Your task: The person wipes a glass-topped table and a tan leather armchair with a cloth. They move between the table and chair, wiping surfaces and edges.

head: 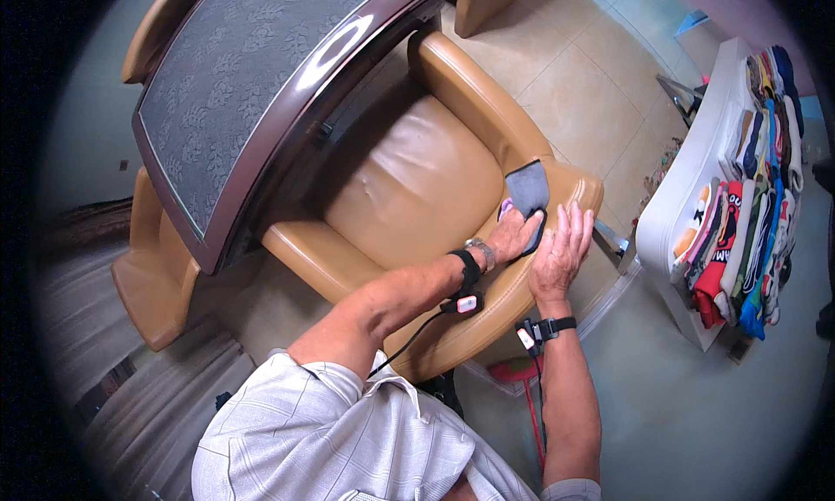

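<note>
A grey cloth with dark edging lies over the inner top edge of a tan leather armchair's backrest, near where the arm meets it. My left hand presses on the cloth's lower part, its fingers partly hidden, and a bit of purple cloth shows beside them. Whether the fingers grip the cloth or only rest on it is unclear. Just to the right, my right hand lies flat against the top of the backrest with its fingers extended and nothing held.
A dark-framed table with a grey patterned top stands over the front of the chair seat. More tan chairs surround it. At the right, a white curved unit bears rows of folded clothes. A red long-handled object is on the floor.
</note>
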The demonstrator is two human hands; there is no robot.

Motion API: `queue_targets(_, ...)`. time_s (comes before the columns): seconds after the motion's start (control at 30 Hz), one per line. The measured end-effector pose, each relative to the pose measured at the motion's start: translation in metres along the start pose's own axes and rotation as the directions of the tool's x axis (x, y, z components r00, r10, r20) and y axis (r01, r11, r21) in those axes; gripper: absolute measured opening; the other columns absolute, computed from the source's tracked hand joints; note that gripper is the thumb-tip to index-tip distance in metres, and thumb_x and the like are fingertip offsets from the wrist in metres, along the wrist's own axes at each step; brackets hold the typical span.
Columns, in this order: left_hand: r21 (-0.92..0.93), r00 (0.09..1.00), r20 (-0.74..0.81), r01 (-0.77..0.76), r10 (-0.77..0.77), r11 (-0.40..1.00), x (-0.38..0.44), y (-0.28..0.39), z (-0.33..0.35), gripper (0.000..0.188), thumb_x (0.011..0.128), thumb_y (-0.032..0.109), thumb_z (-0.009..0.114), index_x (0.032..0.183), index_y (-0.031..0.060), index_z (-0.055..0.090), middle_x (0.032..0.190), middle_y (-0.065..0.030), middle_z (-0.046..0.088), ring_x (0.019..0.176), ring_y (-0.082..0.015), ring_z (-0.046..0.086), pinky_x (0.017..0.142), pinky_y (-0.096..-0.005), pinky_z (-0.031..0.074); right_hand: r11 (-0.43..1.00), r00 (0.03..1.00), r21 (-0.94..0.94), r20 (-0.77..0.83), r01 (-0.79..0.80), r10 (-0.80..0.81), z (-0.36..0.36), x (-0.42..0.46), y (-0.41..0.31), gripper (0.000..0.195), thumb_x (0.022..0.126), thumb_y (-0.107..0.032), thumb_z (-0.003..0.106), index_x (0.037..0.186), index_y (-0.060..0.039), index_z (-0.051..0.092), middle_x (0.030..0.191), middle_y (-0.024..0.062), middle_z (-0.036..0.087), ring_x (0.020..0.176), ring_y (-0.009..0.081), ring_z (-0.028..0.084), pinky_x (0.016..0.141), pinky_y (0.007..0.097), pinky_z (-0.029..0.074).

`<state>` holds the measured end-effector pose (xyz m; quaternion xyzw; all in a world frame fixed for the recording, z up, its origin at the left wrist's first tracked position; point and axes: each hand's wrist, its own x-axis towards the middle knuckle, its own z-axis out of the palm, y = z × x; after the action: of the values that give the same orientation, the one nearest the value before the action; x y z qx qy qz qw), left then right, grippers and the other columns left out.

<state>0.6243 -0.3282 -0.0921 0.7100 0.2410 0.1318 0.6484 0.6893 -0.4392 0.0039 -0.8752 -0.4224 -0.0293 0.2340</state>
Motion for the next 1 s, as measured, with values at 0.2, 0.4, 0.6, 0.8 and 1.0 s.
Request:
queue_targets(0.2,0.119,1.000,0.014,-0.017,0.016,0.993,-0.043,-0.002,-0.008,0.039,0.115,0.034,0.049,0.120,-0.0024,0.063,0.111,-0.0319,0.067,0.109,-0.0480,0.060,0.104,-0.0510,0.048,0.999,1.000,-0.040,0.002,-0.013,0.013,-0.001,-0.002,0.003,0.055,0.103,-0.016,0.061,0.157,-0.0083,0.053,0.168,0.0177,0.044,0.160,0.0469,0.031,0.129,0.0634,0.025)
queue_targets(0.4,0.060,0.975,0.197,0.093,-0.103,0.994,-0.157,-0.024,-0.053,0.037,0.113,0.034,0.051,0.121,-0.0005,0.062,0.118,-0.0321,0.065,0.114,-0.0522,0.059,0.104,-0.0552,0.047,0.994,1.000,-0.110,-0.006,0.007,-0.008,0.003,-0.004,0.002,0.054,0.103,-0.014,0.059,0.157,-0.0087,0.053,0.169,0.0169,0.043,0.161,0.0453,0.030,0.129,0.0621,0.026)
queue_targets(0.6,0.230,0.874,0.436,0.123,-0.216,0.965,-0.230,-0.036,-0.107,0.039,0.114,0.036,0.051,0.125,-0.0001,0.062,0.124,-0.0292,0.066,0.118,-0.0472,0.061,0.105,-0.0539,0.050,0.975,0.999,-0.218,0.015,0.045,-0.043,0.003,-0.007,0.005,0.055,0.103,-0.013,0.058,0.157,-0.0085,0.052,0.170,0.0164,0.041,0.162,0.0443,0.029,0.132,0.0574,0.026)
queue_targets(0.8,0.234,0.820,0.564,-0.049,-0.094,0.971,-0.271,-0.050,-0.164,0.037,0.111,0.036,0.056,0.126,0.0039,0.065,0.125,-0.0264,0.068,0.121,-0.0469,0.062,0.107,-0.0546,0.051,0.963,0.998,-0.267,0.059,0.043,-0.028,0.002,-0.011,0.000,0.055,0.104,-0.016,0.062,0.157,-0.0058,0.052,0.172,0.0198,0.035,0.162,0.0465,0.025,0.133,0.0564,0.024)
queue_targets(1.0,0.235,0.870,0.492,-0.096,-0.034,0.967,-0.294,-0.050,-0.184,0.038,0.108,0.036,0.060,0.127,0.0037,0.066,0.124,-0.0262,0.069,0.118,-0.0461,0.064,0.105,-0.0548,0.049,0.956,0.992,-0.292,0.102,-0.041,0.074,0.001,-0.038,-0.020,0.061,0.101,-0.020,0.069,0.157,-0.0050,0.051,0.173,0.0263,0.030,0.162,0.0502,0.019,0.133,0.0584,0.022)
